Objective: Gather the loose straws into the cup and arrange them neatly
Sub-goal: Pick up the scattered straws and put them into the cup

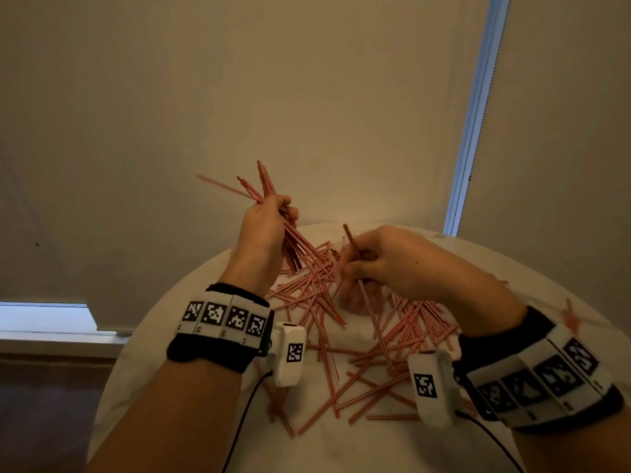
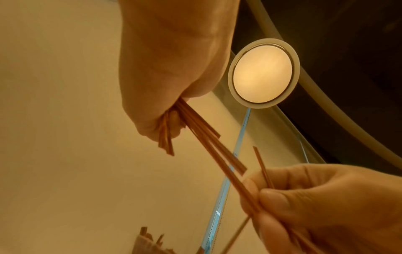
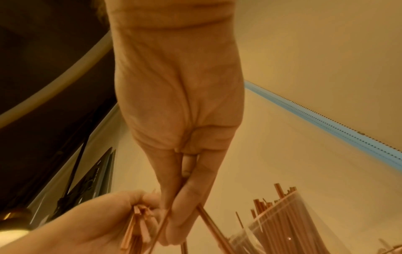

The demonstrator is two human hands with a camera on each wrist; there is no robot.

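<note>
**Both hands holding straws above the scattered pile**

Two hands are in view, one clear cup, and dozens of loose straws, too many and too overlapped to count.

In the head view the left hand (image 1: 263, 227) is raised at the centre of the frame, its fingers curled round a bundle of straws (image 1: 264, 186) whose upper ends fan out toward the upper left and whose lower ends slant down to the right into the pile. The number in the bundle cannot be told; the left wrist view shows several ends sticking out below the fist. The right hand (image 1: 386, 261) sits lower, just right of centre, palm down, its fingers pinching one single straw (image 1: 355, 254). That straw tilts, upper end pointing up and left past the knuckles, lower end running down and right under the hand. In the right wrist view the thumb and fingers close together on it, and a second thin straw crosses beside them; whether that one is also held cannot be told.

The loose straws (image 1: 403, 332) lie criss-crossed on the round white counter (image 1: 341, 448), spread from beneath both hands toward the lower middle of the frame.

The cup (image 3: 289, 228) shows only in the right wrist view, lower right, transparent, with a batch of straws standing in it and their ends above the rim.

Each wrist wears a black band with white marker tiles and a small white camera.
</note>
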